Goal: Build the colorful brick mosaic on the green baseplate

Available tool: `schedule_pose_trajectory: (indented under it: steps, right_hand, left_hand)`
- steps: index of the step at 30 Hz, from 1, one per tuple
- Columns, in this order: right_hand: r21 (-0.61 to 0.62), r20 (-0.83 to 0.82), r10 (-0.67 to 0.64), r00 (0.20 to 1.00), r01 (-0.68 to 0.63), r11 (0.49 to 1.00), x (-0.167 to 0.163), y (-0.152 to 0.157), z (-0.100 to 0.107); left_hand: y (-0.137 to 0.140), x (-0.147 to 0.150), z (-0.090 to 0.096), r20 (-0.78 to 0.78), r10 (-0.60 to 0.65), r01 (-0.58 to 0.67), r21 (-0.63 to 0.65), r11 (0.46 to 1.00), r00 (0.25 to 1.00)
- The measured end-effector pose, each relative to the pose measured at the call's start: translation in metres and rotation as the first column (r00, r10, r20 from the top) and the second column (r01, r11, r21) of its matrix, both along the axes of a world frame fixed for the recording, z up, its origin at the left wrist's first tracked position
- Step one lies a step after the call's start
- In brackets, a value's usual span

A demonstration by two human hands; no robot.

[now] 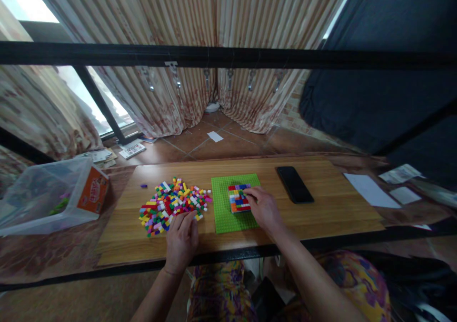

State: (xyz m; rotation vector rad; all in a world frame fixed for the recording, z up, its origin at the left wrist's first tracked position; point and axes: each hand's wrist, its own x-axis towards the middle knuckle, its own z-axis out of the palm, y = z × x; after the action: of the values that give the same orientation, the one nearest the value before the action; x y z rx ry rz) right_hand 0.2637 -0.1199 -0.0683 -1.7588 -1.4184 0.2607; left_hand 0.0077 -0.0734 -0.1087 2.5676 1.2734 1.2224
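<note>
A green studded baseplate (221, 217) lies on the wooden table, carrying a low block of multicoloured building bricks (237, 200). My right hand (266, 210) reaches over the right side of this block, thumb and fingers pinched on a small brick at its top surface; the fingers partly cover it. To the left of the baseplate spreads a loose pile of small coloured bricks (171, 203). At the pile's near edge rests my left hand (182, 239), its fingers curled together. Whatever those fingers may hold is hidden or too small to name.
A black phone (294, 184) lies right of the baseplate on the wooden table (121, 217). One purple brick (143, 186) sits apart at the left. A clear plastic bin (46, 189) stands beyond the table's left end. A black bar (221, 55) crosses above; papers (371, 190) lie to the right.
</note>
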Motion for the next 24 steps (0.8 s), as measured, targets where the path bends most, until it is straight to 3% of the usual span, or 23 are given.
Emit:
schedule_pose_trajectory:
  steps: [6, 17, 24]
  right_hand:
    - [-0.061, 0.117, 0.100, 0.988, -0.094, 0.994, -0.002, 0.008, -0.006]
    - [-0.097, 0.135, 0.143, 0.980, -0.131, 0.987, 0.001, 0.010, -0.004]
    - [-0.039, 0.058, 0.034, 0.998, -0.032, 0.999, -0.001, 0.012, -0.007]
  left_hand:
    - [0.000, 0.000, -0.003, 0.019, -0.010, 0.010, -0.023, 1.000, 1.000]
    - [-0.002, 0.000, -0.004, 0.043, -0.001, 0.004, -0.074, 0.997, 0.999]
    - [-0.003, 0.000, -0.005, 0.040, 0.014, -0.010, -0.091, 0.996, 0.999]
